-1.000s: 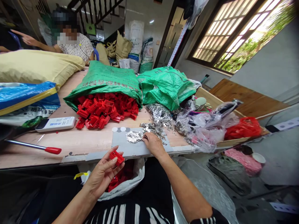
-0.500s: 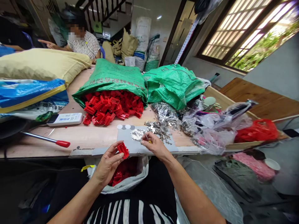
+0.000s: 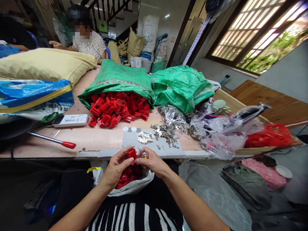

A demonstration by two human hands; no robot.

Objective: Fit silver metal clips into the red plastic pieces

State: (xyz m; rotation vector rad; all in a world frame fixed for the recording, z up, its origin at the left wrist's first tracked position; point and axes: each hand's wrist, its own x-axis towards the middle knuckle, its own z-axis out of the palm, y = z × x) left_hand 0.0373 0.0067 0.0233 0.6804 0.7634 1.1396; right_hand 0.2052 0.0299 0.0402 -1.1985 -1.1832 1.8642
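My left hand (image 3: 117,167) pinches a small red plastic clip (image 3: 132,153) just off the table's near edge. My right hand (image 3: 152,162) holds a thin metal piece (image 3: 141,152) against that clip. Both hands hover over a white bag (image 3: 131,186) of red clips in my lap. A heap of small shiny metal pieces (image 3: 145,137) lies on a grey sheet (image 3: 154,146) just beyond my hands. Farther back, a pile of red clips (image 3: 117,109) spills out of a green sack (image 3: 119,80).
A second green sack (image 3: 181,86), clear plastic bags (image 3: 221,131) and a red bag (image 3: 269,136) lie to the right. A white remote (image 3: 71,120), a red-tipped metal rod (image 3: 51,140), a blue sack (image 3: 31,96) and a yellow sack (image 3: 45,64) lie left. Another person (image 3: 88,41) sits at the far end.
My right hand lifted a metal piece from the shiny heap and drew back to the clip. My left hand raised the red clip to meet it.
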